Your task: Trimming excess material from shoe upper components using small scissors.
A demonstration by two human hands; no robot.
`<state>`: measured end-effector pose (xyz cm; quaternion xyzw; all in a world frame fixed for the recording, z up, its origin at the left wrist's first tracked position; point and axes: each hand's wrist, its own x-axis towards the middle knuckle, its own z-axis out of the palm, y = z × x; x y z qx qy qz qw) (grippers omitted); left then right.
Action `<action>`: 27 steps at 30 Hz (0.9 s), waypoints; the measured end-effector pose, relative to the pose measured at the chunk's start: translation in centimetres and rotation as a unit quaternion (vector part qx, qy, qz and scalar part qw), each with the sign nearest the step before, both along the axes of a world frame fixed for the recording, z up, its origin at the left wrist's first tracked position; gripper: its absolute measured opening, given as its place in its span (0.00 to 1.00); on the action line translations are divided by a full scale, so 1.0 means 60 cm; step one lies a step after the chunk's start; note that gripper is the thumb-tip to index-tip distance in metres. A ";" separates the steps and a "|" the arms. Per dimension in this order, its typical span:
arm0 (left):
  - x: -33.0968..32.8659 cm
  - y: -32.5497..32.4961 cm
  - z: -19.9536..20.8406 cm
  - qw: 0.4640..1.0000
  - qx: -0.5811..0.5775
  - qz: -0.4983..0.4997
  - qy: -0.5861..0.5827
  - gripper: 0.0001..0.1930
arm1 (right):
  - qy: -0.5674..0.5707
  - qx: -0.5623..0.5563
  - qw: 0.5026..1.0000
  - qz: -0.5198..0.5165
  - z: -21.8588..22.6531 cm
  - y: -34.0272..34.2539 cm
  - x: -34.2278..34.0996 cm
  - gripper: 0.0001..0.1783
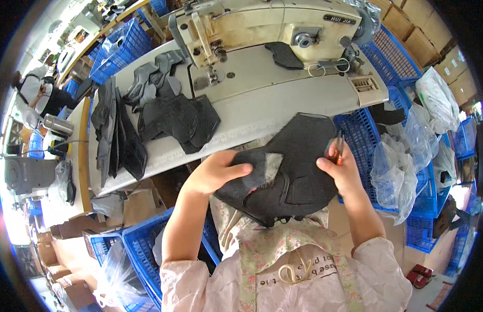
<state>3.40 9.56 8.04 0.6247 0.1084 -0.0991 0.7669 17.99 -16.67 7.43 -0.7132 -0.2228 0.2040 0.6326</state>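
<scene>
Both hands hold a broad black fabric piece (309,151) above my lap, just off the front edge of the sewing table. On it are a pale grey patch (273,167) and some raised seams. My left hand (213,174) grips its left side, thumb on top and fingers hidden beneath. At the right edge, my right hand (347,169) pinches the piece under its thumb. That same hand also carries small thread snips (338,143) with orange on them, blades pointing up.
A beige sewing machine (262,31) stands on the table (283,99). Black cut pieces (176,119) lie to the left, and another (284,55) by the machine. Blue crates (357,151) stand right and lower left (147,249), some with plastic bags (395,171). A person (54,96) is at far left.
</scene>
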 end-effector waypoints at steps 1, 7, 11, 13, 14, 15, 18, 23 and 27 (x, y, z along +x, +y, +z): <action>0.011 -0.005 0.025 0.987 0.158 -0.017 0.039 0.16 | 0.001 -0.002 1.000 0.003 0.002 -0.003 -0.003 0.20; 0.000 0.007 -0.016 0.997 -0.070 0.002 -0.039 0.23 | 0.085 0.062 0.994 -0.025 -0.003 -0.022 0.002 0.20; -0.033 0.008 -0.045 0.999 0.042 -0.012 -0.027 0.17 | 0.064 0.058 0.996 -0.033 -0.004 -0.019 -0.001 0.19; -0.050 -0.005 -0.022 0.991 0.022 0.123 -0.056 0.11 | 0.048 0.045 0.997 -0.046 -0.007 -0.030 0.001 0.19; -0.057 -0.009 -0.016 0.975 0.019 0.212 -0.064 0.09 | 0.036 0.008 0.998 -0.058 -0.006 -0.039 0.002 0.18; -0.064 -0.014 -0.023 0.926 0.078 0.357 -0.097 0.07 | 0.024 -0.026 0.997 -0.067 -0.008 -0.044 0.002 0.18; -0.059 -0.002 -0.006 0.752 -0.136 0.624 -0.165 0.07 | 0.059 0.013 0.993 -0.099 -0.025 -0.048 -0.002 0.18; -0.151 0.081 -0.034 0.704 -0.172 0.648 -0.235 0.10 | 0.036 -0.055 0.996 -0.055 -0.074 -0.056 0.003 0.17; -0.117 0.036 -0.012 0.784 -0.204 0.564 -0.161 0.12 | -0.103 -0.207 0.972 0.027 -0.145 -0.034 -0.001 0.16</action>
